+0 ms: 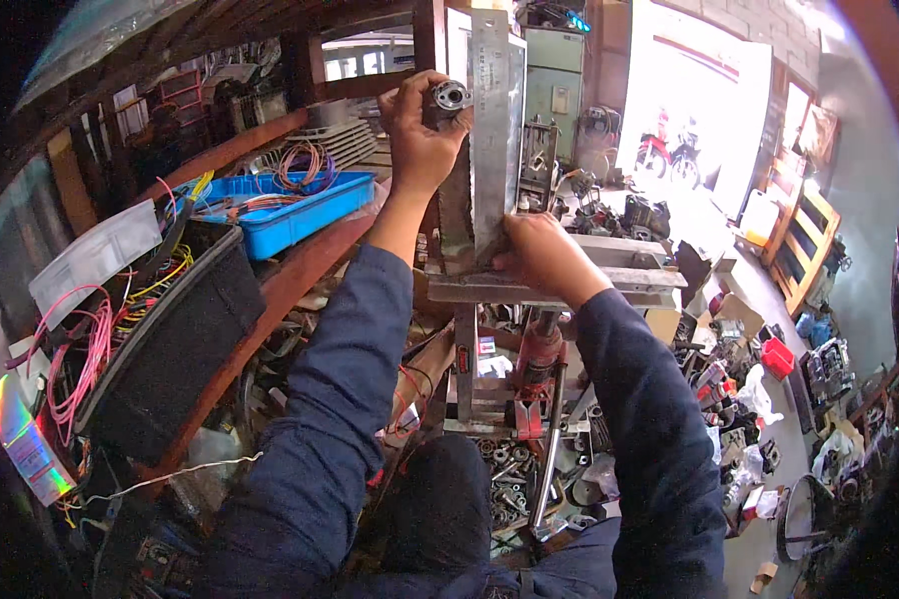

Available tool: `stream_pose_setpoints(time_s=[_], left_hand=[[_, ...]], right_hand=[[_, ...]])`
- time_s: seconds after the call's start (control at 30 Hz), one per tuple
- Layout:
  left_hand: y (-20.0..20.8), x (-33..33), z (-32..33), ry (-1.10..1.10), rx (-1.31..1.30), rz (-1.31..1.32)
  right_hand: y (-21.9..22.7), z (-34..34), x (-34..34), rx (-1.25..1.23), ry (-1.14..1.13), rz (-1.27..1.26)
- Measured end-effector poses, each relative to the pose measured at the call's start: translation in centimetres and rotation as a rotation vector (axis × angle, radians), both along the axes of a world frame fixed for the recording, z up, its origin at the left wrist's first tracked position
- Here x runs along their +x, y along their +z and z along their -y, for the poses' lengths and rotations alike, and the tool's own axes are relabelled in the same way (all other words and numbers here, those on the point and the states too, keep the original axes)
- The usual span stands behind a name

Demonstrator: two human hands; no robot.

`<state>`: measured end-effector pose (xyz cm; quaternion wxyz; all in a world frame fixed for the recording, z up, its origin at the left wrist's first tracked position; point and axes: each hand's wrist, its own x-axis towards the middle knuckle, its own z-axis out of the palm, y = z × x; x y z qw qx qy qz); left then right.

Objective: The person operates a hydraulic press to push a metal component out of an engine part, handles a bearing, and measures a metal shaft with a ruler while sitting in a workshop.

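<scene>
Raised at the upper middle, my left hand point(420, 130) is closed round a dark cylindrical metal part point(452, 95), whose round end shows a central hole and smaller holes beside it. Right next to it a wide flat steel ruler point(490, 130) stands upright with markings near its top. My right hand point(549, 257) is lower, its fingers curled at the ruler's bottom edge; the fingertips are partly hidden. Under that hand lies a horizontal steel beam point(569, 287) of a press frame. A red bottle jack point(539, 361) stands below the beam.
At left are a blue tray point(300, 212) with copper wire and a black bin point(160, 349) with pink and yellow wires. Nuts and bolts point(509, 479) lie low in the middle. Scattered metal parts, a wooden pallet point(804, 245) and a bright doorway point(694, 110) are at right.
</scene>
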<state>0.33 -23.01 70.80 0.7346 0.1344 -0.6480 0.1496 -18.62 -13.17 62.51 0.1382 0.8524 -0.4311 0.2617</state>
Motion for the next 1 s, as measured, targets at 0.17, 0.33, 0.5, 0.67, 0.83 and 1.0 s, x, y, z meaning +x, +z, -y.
stream_pose_setpoints(time_s=[0.17, 0.33, 0.5, 0.67, 0.83, 1.0], left_hand=[[-0.4, 0.3, -0.2, 0.050, -0.009, -0.010], [-0.2, 0.0, 0.1, -0.027, 0.019, -0.012], [-0.1, 0.1, 0.4, 0.053, -0.015, -0.007], [-0.1, -0.2, -0.1, -0.010, -0.010, -0.011], [-0.1, 0.2, 0.0, 0.037, -0.012, -0.011], [-0.2, 0.1, -0.3, 0.042, -0.043, -0.018]], right_hand=[[0.2, -0.6, 0.7, 0.014, -0.028, -0.020], [0.7, -1.2, 0.7, 0.030, -0.046, -0.028], [0.3, -0.6, 0.7, 0.034, -0.066, -0.045], [0.4, -1.0, 0.9, 0.034, -0.087, -0.064], [0.0, -0.8, 0.9, 0.041, -0.062, -0.035], [0.0, -0.8, 1.0, 0.039, -0.085, -0.045]])
